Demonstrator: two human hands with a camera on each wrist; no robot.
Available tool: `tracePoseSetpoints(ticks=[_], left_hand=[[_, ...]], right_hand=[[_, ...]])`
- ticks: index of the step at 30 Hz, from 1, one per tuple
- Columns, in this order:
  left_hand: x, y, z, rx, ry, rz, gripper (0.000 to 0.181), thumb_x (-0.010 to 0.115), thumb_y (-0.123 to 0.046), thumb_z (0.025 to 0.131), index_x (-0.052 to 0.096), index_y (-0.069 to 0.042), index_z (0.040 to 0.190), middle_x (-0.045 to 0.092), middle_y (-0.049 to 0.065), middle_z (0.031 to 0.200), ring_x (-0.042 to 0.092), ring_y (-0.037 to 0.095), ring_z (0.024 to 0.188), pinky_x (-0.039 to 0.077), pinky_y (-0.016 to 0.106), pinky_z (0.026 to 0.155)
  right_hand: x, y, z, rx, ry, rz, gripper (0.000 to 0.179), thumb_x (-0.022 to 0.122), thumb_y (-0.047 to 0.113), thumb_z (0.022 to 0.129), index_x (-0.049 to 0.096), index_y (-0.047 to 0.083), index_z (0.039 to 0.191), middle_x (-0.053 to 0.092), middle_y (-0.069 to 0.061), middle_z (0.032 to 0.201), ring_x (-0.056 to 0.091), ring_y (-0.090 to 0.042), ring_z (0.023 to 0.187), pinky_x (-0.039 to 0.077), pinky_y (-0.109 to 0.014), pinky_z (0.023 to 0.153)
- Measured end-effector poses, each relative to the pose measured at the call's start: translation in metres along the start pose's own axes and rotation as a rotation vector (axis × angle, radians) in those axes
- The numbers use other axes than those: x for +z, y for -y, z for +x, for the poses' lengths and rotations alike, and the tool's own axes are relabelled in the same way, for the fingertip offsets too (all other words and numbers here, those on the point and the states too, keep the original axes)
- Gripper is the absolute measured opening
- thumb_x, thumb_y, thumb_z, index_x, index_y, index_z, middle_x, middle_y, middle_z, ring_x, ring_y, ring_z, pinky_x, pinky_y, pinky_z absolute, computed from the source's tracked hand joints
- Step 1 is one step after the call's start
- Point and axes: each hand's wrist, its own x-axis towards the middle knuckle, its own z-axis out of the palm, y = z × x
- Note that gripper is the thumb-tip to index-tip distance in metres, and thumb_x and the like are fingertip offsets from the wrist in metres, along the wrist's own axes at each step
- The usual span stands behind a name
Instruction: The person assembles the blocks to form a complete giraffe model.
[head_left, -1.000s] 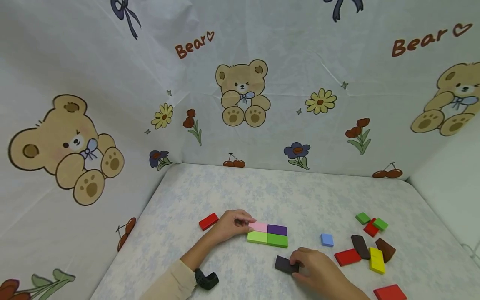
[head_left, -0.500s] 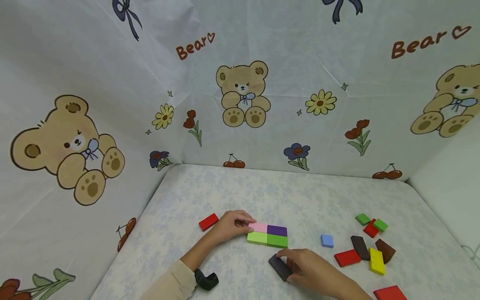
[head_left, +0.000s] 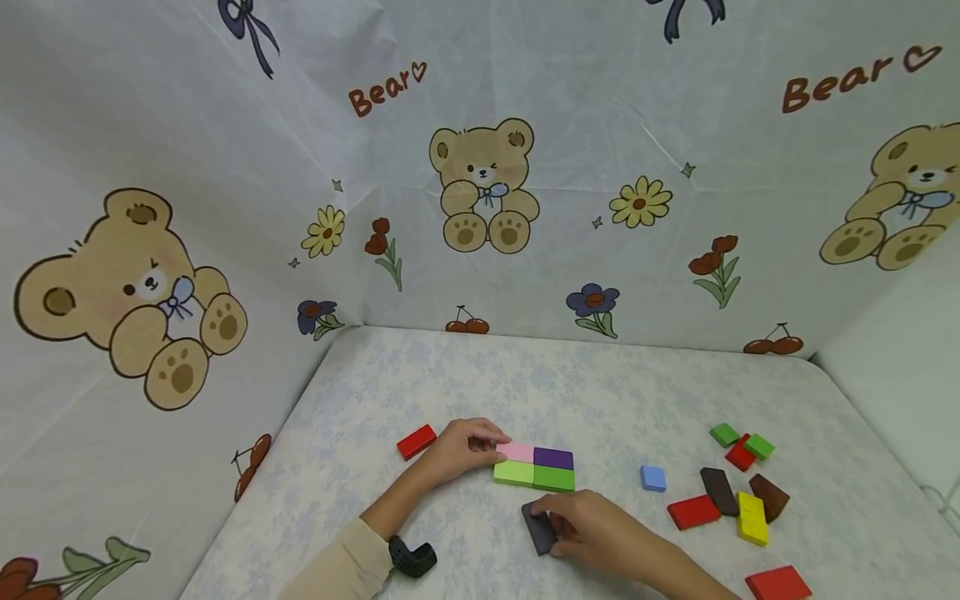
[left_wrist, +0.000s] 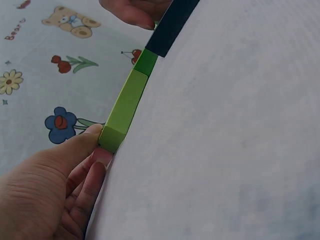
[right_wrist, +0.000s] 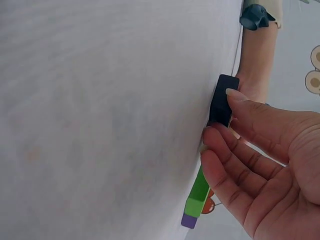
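Several flat rectangular blocks lie joined in two rows in the head view: a pink block [head_left: 516, 452] beside a purple block [head_left: 553, 458], with a light green block [head_left: 513, 473] and a green block [head_left: 554, 478] on the near side. My left hand [head_left: 465, 450] curls its finger and thumb round the left end of the pink block; its thumb also touches the light green block's end. Nearer me, my right hand [head_left: 592, 529] pinches a black block [head_left: 538, 529] between thumb and fingers, close to the table and apart from the joined blocks.
A red block [head_left: 416, 442] lies left of my left hand. Over on the right are a small blue block [head_left: 653, 478], a yellow block [head_left: 752, 518], a brown block [head_left: 769, 497], another black block [head_left: 719, 491] and several red and green ones. Bear-print cloth [head_left: 525, 283] hangs behind.
My right hand has moved left with the black block, turning it from lying crosswise to pointing more away from me. The left hand and the joined blocks stay put.
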Motion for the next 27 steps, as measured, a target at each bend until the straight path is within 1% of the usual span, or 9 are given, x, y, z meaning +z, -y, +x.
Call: tracePoseSetpoints(ticks=[7, 14, 21, 27], left_hand=[[0.000, 0.002, 0.000, -0.015, 0.002, -0.005, 0.027, 0.082, -0.026, 0.088, 0.079, -0.023, 0.115, 0.071, -0.013, 0.108, 0.063, 0.011, 0.086, 0.054, 0.026, 0.072], [0.001, 0.005, 0.000, -0.013, -0.001, -0.014, 0.026, 0.082, -0.027, 0.088, 0.079, -0.023, 0.114, 0.071, -0.012, 0.109, 0.063, 0.010, 0.085, 0.053, 0.026, 0.071], [0.000, 0.003, 0.001, 0.002, 0.007, -0.004, 0.028, 0.081, -0.028, 0.089, 0.079, -0.022, 0.115, 0.071, -0.013, 0.108, 0.063, 0.011, 0.086, 0.053, 0.026, 0.071], [-0.001, 0.000, 0.002, 0.003, 0.007, -0.008, 0.027, 0.081, -0.025, 0.089, 0.079, -0.019, 0.115, 0.071, -0.012, 0.107, 0.063, 0.010, 0.085, 0.053, 0.026, 0.071]], right_hand=[[0.006, 0.009, 0.015, -0.020, -0.012, -0.018, 0.034, 0.085, 0.012, 0.083, 0.068, 0.011, 0.113, 0.054, 0.014, 0.076, 0.047, 0.003, 0.065, 0.044, -0.019, 0.061], [0.012, 0.014, 0.028, -0.048, -0.053, -0.024, 0.030, 0.086, 0.013, 0.082, 0.067, 0.011, 0.105, 0.054, 0.014, 0.072, 0.046, 0.004, 0.062, 0.044, -0.017, 0.059], [0.014, 0.020, 0.038, -0.038, -0.087, -0.025, 0.025, 0.087, 0.016, 0.082, 0.066, 0.013, 0.096, 0.054, 0.016, 0.071, 0.048, 0.004, 0.061, 0.045, -0.018, 0.057], [0.016, 0.021, 0.043, -0.037, -0.127, -0.012, 0.024, 0.087, 0.015, 0.081, 0.065, 0.013, 0.091, 0.057, 0.014, 0.071, 0.050, 0.004, 0.063, 0.046, -0.017, 0.059]])
